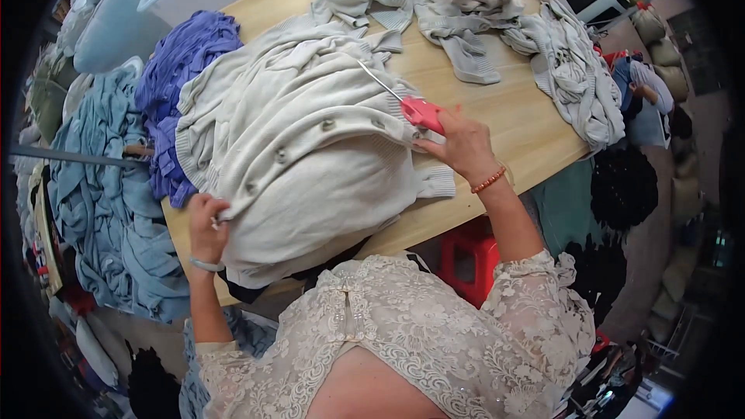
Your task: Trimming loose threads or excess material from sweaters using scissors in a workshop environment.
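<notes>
Right hand grips pink tool, long axis diagonal, tip far-left; left hand pinches cardigan.

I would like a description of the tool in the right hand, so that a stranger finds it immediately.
Start at the wooden table and find the big cream garment on it. At the garment's right side, the right hand holds the tool. Its bright pink handle and thin metal shaft stand out against the soft, pale knit.

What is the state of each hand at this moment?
Left hand: closed, pinching the pale cardigan at its edge.
Right hand: closed, holding the pink-handled tool; whether it also grips the cardigan cannot be told.
</notes>
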Demonstrator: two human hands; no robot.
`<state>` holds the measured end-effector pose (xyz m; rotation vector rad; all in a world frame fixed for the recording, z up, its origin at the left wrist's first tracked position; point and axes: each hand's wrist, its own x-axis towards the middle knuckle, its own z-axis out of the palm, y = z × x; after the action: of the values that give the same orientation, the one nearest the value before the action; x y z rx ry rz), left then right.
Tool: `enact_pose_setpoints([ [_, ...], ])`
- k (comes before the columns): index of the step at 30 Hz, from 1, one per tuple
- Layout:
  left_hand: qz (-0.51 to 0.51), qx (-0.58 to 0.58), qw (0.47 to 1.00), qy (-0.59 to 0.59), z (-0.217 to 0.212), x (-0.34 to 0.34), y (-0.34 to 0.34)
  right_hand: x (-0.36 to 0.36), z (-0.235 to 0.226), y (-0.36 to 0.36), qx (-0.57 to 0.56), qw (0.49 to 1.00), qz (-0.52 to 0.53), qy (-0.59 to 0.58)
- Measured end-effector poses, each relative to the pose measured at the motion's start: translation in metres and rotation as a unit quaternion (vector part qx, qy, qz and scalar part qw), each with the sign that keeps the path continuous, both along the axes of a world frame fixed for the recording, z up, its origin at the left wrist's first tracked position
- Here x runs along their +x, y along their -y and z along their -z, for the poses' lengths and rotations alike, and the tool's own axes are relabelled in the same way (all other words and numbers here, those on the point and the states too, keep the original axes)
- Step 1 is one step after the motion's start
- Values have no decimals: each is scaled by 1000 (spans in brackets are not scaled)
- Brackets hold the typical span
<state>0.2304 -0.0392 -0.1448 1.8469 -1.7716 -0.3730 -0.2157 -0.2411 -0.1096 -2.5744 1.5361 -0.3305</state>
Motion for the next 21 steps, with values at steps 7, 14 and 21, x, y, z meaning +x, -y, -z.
enact_pose_setpoints([
  [7, -4, 46, 994, -95, -7, -12, -8, -35, 14, -51, -22, 993, 97, -66],
  [14, -12, 67, 992, -110, -14, -10, -11, 22, -26, -75, 149, 966, -54, 203],
  [21, -3, 72, 980, -183, -6, -5, -18, 93, -13, -97, 258, 917, -295, 69],
])
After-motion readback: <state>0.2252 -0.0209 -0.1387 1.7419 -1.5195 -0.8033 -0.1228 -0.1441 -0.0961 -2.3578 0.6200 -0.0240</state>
